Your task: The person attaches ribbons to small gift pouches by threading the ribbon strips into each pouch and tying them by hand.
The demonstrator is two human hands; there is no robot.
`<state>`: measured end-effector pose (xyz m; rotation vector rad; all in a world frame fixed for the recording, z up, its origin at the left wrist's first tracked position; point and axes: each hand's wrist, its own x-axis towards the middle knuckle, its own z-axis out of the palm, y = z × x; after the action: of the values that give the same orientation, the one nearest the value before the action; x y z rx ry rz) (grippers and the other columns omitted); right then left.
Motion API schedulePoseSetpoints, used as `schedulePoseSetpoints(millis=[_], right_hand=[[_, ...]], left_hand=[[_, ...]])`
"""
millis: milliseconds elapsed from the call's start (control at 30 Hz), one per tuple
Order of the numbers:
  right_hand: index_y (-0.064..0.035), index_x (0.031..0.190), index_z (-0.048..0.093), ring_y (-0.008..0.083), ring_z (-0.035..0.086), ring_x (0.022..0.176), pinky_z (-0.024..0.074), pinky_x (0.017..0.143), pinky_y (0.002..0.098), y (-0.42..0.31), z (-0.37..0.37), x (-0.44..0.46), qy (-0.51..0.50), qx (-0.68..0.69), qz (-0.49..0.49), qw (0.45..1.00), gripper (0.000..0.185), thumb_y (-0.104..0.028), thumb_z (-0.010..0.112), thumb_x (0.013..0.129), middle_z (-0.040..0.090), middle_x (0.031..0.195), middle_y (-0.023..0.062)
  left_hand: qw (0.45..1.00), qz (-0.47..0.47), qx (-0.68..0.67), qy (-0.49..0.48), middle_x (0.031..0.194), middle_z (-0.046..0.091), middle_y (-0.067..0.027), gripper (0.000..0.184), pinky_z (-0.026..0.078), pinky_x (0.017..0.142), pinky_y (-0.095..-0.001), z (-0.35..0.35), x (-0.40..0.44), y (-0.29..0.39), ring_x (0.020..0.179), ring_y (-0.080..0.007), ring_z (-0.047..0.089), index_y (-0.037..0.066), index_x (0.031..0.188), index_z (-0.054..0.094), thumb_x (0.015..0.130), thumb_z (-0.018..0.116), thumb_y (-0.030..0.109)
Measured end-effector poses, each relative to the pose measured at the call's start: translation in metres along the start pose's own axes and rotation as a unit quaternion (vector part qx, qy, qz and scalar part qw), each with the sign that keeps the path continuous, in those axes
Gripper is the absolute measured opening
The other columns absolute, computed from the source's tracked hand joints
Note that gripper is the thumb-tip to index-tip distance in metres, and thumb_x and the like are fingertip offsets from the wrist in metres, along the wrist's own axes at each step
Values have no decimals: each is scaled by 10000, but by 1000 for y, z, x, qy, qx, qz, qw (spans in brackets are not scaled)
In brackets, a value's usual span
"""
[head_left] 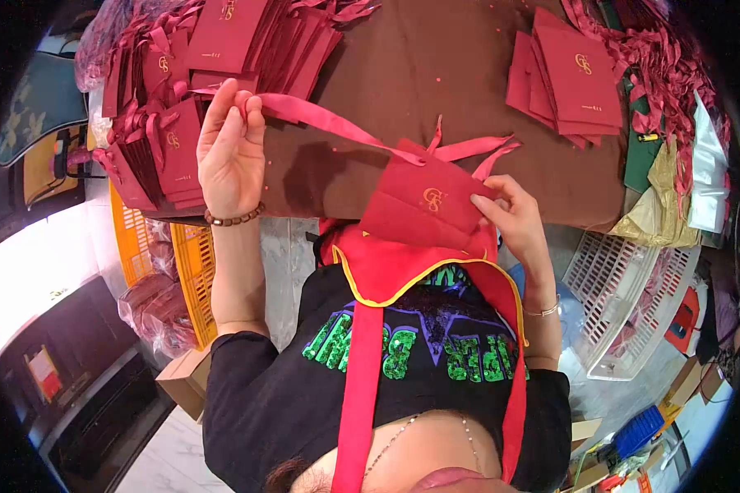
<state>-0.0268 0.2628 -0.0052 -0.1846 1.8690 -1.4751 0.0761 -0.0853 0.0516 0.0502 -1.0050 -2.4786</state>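
Observation:
A dark red paper bag with gold lettering is held at the table's near edge, in front of the red apron. My right hand pinches its right side, thumb on the printed face. From the bag's upper left a pink-red ribbon stretches up to my left hand, whose fingertips are closed on it. Other ribbon ends stick up from the bag's top and upper right corner.
Stacks of red bags fill the table's left side. At the right lie more bags beside a heap of ribbons. Orange crates and a white crate stand below the brown tabletop.

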Motion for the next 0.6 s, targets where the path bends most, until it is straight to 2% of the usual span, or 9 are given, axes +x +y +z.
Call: schedulePoseSetpoints(millis=[167,233,267,333,367,400,467,533,600], right_hand=[[-9,1013,555,32,509,570,402,519,185,1,2,2,7,9,-4,1000,223,-79,662,830,540,692,-26],[-8,1008,558,33,508,566,402,514,182,0,2,3,16,19,-13,1000,219,-75,663,827,541,690,-23],[-7,1002,559,32,507,562,398,507,181,-3,3,2,15,-1,-14,1000,218,-74,665,825,540,689,-22],[-5,996,560,32,505,559,395,500,180,-5,2,2,19,-19,-14,1000,216,-72,668,822,539,688,-20],[-5,987,562,31,504,556,392,495,178,-4,2,2,14,-17,-15,1000,206,-73,667,823,540,689,-20],[-5,977,564,30,503,554,388,491,176,-4,2,3,8,-16,-16,1000,196,-74,666,824,541,690,-20],[-2,965,567,30,504,551,389,489,180,-4,3,5,10,-28,-12,999,188,-78,665,823,548,696,-19],[0,952,570,31,506,549,389,488,185,-6,4,6,10,-42,-11,999,181,-82,665,823,554,702,-17],[1,924,571,40,512,539,396,485,204,-9,4,5,20,-120,-30,992,170,-100,662,822,572,688,-3]], left_hand=[[995,32,91,20,1184,557,-163,365,443,987,-339,39,-5,-4,1106,-259,556,-34,1272,458,907,462,-38],[985,74,144,62,1116,588,-147,312,501,859,-311,38,-8,-9,987,-228,603,-34,1222,501,911,470,-19],[985,71,143,60,1116,588,-147,312,501,859,-311,38,-9,-9,987,-228,603,-34,1222,501,911,470,-19],[986,45,160,-15,1033,611,-122,257,485,708,-264,39,-9,-9,850,-183,602,-35,1166,534,919,468,1],[977,39,209,1,964,619,-93,227,434,604,-240,46,-11,-12,745,-144,567,-38,1131,549,929,465,25],[975,40,220,13,973,614,-83,229,455,635,-244,53,-11,-19,798,-144,584,-37,1124,557,923,484,45],[981,-71,179,17,977,608,-80,240,467,688,-259,70,-12,-28,871,-135,586,-29,1121,568,895,531,43],[946,-153,278,-68,1016,592,-84,281,468,791,-268,72,-16,-43,953,-127,572,-25,1134,567,856,575,18],[915,-223,321,-99,1065,566,-79,301,466,830,-260,81,-21,-64,957,-126,571,-22,1134,571,834,593,-7]])
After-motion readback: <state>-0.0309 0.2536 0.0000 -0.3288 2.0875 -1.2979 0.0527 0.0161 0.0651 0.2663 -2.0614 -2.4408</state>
